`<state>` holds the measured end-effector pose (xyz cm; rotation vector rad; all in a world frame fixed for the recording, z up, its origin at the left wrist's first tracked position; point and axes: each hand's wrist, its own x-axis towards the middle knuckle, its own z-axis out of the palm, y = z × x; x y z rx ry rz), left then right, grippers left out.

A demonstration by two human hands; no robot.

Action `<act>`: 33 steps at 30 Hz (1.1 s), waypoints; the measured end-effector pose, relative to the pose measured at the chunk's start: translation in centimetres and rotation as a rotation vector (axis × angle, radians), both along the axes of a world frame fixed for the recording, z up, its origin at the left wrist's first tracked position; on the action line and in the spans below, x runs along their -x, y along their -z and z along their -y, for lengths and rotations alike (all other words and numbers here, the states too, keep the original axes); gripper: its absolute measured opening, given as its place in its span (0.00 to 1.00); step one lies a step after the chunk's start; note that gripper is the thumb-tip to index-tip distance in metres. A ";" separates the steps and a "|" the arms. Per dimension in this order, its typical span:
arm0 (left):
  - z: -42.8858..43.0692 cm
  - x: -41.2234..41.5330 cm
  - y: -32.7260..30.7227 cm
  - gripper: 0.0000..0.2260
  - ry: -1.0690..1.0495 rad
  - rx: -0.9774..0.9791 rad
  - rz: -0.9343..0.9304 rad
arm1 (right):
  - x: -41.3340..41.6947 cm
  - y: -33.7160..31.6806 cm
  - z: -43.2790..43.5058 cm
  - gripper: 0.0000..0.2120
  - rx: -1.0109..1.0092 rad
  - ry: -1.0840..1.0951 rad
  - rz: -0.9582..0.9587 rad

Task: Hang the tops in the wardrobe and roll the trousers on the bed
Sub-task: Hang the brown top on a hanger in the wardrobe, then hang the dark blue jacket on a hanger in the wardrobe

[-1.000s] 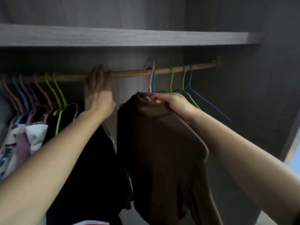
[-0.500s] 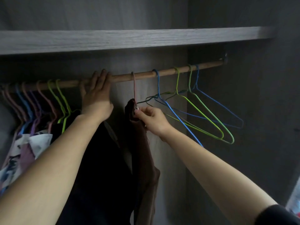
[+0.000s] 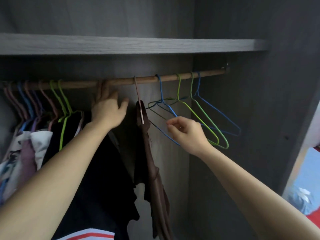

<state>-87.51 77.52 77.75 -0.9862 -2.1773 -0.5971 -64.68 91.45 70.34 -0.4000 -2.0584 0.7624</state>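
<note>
Dim grey wardrobe (image 3: 103, 14) interior
A wood-grain shelf (image 3: 138, 44) spans twelve o'clock; daylight shows past the side panel (image 3: 268, 110) at four o'clock, the back wall (image 3: 173, 161) shadowed.

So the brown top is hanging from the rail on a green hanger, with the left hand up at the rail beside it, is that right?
Not quite: the hanger carrying the brown top is pink, not green, as the head view shows. The rest holds: it hangs from the rail, and the left hand is up at the rail beside it.
</note>
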 end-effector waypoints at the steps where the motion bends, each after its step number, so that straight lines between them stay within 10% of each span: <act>1: -0.1 -1.4 0.3 0.24 0.023 -0.037 0.051 | -0.7 0.3 -0.5 0.03 -0.013 0.042 0.001; 15: -1.7 -18.0 16.2 0.24 0.511 -0.002 -0.148 | -13.3 12.8 0.4 0.23 -0.345 0.626 0.229; 21: -1.9 -23.2 24.3 0.25 0.682 -0.089 -0.098 | -23.4 21.5 6.3 0.30 -0.231 0.886 0.545; 33: 4.8 -46.1 31.7 0.30 1.240 0.358 0.154 | -45.4 26.8 26.7 0.38 0.087 1.452 0.698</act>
